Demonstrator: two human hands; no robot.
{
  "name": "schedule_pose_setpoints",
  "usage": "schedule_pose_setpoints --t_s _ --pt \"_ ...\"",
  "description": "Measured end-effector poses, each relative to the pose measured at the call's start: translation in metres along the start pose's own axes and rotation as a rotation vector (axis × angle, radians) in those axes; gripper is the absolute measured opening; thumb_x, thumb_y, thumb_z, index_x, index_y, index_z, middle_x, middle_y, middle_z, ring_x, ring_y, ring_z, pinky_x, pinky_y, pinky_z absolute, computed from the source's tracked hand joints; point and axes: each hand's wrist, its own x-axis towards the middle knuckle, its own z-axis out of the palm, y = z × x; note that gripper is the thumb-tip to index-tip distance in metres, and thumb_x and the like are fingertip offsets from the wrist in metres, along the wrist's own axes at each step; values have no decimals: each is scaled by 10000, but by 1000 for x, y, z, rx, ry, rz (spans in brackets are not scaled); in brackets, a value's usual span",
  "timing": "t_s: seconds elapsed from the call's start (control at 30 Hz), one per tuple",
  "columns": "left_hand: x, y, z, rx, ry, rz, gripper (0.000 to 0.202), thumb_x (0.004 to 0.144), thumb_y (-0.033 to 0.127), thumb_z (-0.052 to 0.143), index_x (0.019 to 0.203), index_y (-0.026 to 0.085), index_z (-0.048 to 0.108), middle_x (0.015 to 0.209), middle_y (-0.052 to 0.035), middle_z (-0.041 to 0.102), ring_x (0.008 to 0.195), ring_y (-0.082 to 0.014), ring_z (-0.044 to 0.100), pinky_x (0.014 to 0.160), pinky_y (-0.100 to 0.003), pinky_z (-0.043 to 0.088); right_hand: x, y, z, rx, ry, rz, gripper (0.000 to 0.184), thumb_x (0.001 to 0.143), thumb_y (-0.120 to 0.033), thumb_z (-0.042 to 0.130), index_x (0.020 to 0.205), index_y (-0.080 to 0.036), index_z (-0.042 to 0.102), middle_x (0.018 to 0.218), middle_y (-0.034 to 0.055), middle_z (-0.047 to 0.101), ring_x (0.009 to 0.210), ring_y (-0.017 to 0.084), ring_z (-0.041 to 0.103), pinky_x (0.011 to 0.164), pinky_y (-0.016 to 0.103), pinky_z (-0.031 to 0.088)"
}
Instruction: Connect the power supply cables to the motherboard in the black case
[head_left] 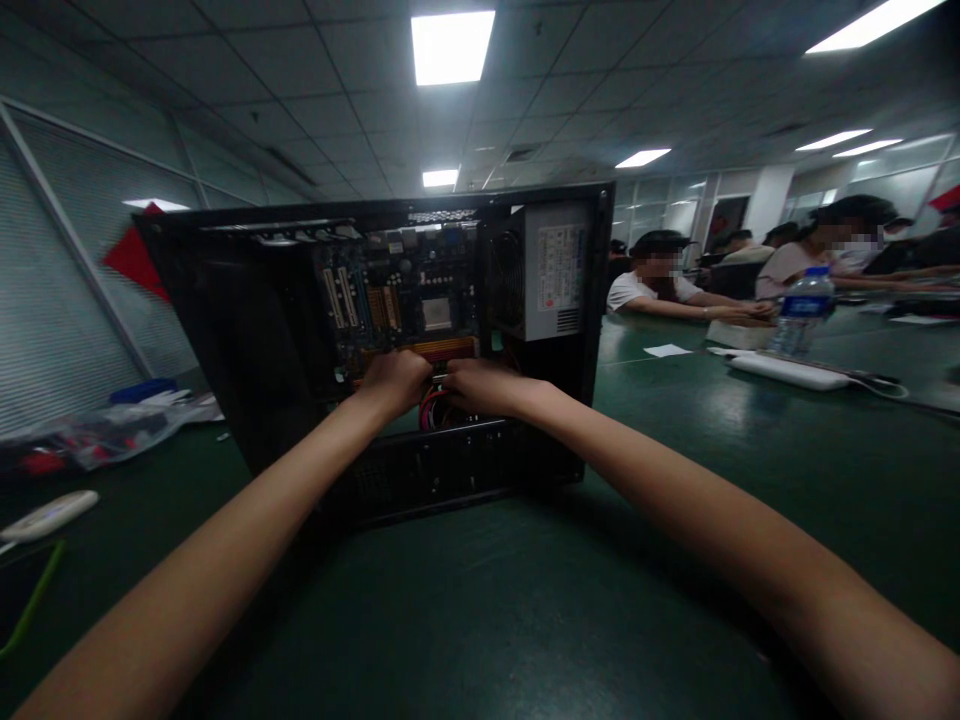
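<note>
A black computer case stands on the table with its open side facing me. Inside it a motherboard is mounted, and a grey power supply sits in the upper right corner. My left hand and my right hand reach in close together, just below the memory slots. Both have their fingers curled, and a small light-coloured piece shows between them, too small to name. Coloured cables hang beneath my hands. My fingertips are mostly hidden.
On the left lie plastic bags, a white handheld object and a green-edged phone. At the right are a water bottle, a white power strip and paper. Other people sit further back.
</note>
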Motion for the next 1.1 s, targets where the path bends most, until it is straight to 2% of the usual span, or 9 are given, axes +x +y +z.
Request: schedule_pose_setpoints --t_s 0.13,0.27,0.4,0.53,0.67,0.87,0.97,1.1 --pt "0 1 -1 13 -3 -6 315 924 260 524 1008 184 818 1066 -180 776 973 -334 744 783 -387 561 2 2 4 -8 24 16 314 1033 -278 494 1137 -141 756 1180 139 685 947 217 677 696 287 416" --pt "-1 2 -1 2 13 -7 311 936 292 543 1034 192 820 1070 -180 778 991 -322 742 803 -377 561 6 3 8 -43 115 -6 310 1037 -218 485 1095 -90 762 1120 170 688 983 230 664 760 297 436" --pt "-2 1 0 -15 13 -13 344 957 352 535 1034 175 820 1054 -198 777 978 -345 745 783 -394 560 12 7 11 -79 145 -56 319 1054 -165 443 1160 -84 733 1129 178 679 966 220 666 784 300 456" --pt "-4 2 -2 -22 5 -20 337 954 361 556 1058 171 814 1088 -197 774 1016 -350 741 804 -396 561 17 10 10 -156 112 -129 320 1052 -133 424 1224 -111 693 1148 159 676 958 223 700 757 296 487" --pt "-5 2 -4 -32 0 -19 339 970 354 544 1085 173 807 1113 -195 771 1045 -350 736 815 -400 564 19 9 7 -296 69 -143 340 1031 -70 401 1265 -79 648 1180 173 682 985 253 727 760 319 530" --pt "-5 3 -2 -55 -1 -22 298 945 273 552 1034 175 819 1053 -190 777 1000 -349 744 801 -414 577 19 6 7 -381 -3 -57 334 1022 -57 379 1135 -56 694 1053 202 744 965 296 755 739 356 576" --pt "-5 3 0 -61 8 -24 294 925 243 560 1036 152 817 1052 -206 773 998 -354 742 801 -422 577 21 9 11 -407 -20 -104 327 1017 -60 387 1138 -56 691 1026 204 754 930 292 765 721 356 582" --pt "-5 1 0 -71 15 -13 314 942 292 551 1033 147 815 1035 -201 776 995 -353 741 789 -416 574 22 15 14 -482 -9 -206 321 1031 -84 376 1173 -59 663 1064 198 743 902 304 768 685 370 576"
